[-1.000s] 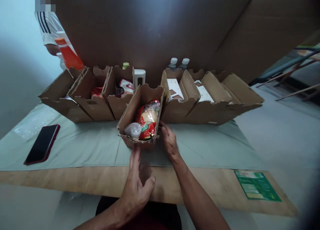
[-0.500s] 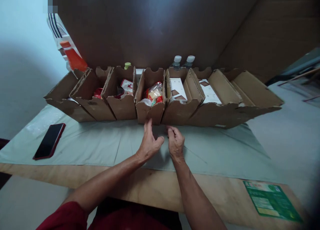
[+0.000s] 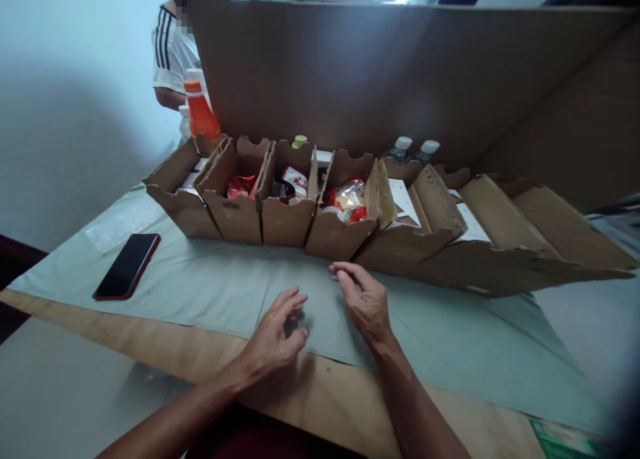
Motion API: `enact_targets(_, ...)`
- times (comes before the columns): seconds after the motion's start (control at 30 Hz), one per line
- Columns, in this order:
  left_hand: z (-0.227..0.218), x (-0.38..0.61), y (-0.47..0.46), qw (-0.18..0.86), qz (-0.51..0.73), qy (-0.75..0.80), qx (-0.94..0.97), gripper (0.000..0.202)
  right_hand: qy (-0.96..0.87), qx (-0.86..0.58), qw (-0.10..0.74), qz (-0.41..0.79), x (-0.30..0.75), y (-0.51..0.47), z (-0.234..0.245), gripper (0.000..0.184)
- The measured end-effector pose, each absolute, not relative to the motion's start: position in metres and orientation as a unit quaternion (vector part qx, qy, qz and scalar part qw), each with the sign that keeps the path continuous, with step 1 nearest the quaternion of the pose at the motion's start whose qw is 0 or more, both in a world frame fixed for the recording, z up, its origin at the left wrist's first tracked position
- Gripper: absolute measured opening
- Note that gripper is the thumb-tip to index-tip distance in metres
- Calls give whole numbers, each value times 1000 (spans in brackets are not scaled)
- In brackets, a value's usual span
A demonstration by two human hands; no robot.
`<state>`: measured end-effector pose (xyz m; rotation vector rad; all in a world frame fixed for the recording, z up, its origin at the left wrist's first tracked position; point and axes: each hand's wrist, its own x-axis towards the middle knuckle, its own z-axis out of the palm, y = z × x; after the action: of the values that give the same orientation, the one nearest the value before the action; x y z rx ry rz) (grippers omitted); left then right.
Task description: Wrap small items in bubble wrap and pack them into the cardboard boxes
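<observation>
My left hand (image 3: 277,331) hovers just over the grey-green cloth (image 3: 210,289) near the table's front, fingers loosely curled and apart, holding nothing. My right hand (image 3: 366,300) is beside it, fingers bent and spread, also empty, a short way in front of the row of open cardboard boxes. The nearest box (image 3: 338,232) holds a red and yellow snack packet (image 3: 350,200). Neither hand touches a box.
Other boxes in the row hold red packets (image 3: 241,184) and white cards (image 3: 403,202). Bottles (image 3: 410,148) stand behind them against a tall cardboard wall (image 3: 380,79). A dark phone (image 3: 127,266) lies at left. A person in a striped shirt (image 3: 173,52) holds an orange bottle (image 3: 200,110) at the far left.
The box with the snack packet went back from near the table's front into the row. Both my hands then drew back toward me, empty. The view has shifted to the left.
</observation>
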<state>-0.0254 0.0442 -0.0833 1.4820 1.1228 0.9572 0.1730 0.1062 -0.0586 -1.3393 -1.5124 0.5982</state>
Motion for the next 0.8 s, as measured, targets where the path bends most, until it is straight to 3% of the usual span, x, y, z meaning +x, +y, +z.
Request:
enact_targets(0.17, -83, -79, 31, 424, 426, 515, 611, 32, -695, -546, 396, 247, 157, 136, -45, 37)
enact_targets(0.33, -94, -105, 29, 369, 458, 551, 593, 23, -669, -602, 385, 207, 180, 139, -46, 46)
enact_targets(0.5, -111, -107, 22, 340, 477, 557, 589, 22, -704, -559, 395, 192, 156, 129, -11, 33)
enact_targets(0.6, -115, -105, 20, 308, 482, 555, 604, 24, -735, -530, 384, 178, 124, 144, 14, 49)
enact_targets(0.7, -114, -104, 20, 293, 486, 547, 615, 25, -758, -567, 296, 129, 98, 172, 29, 67)
enact_targets(0.8, -111, -104, 21, 286, 492, 538, 622, 25, -748, -627, 213, 46, 83, 195, 35, 51)
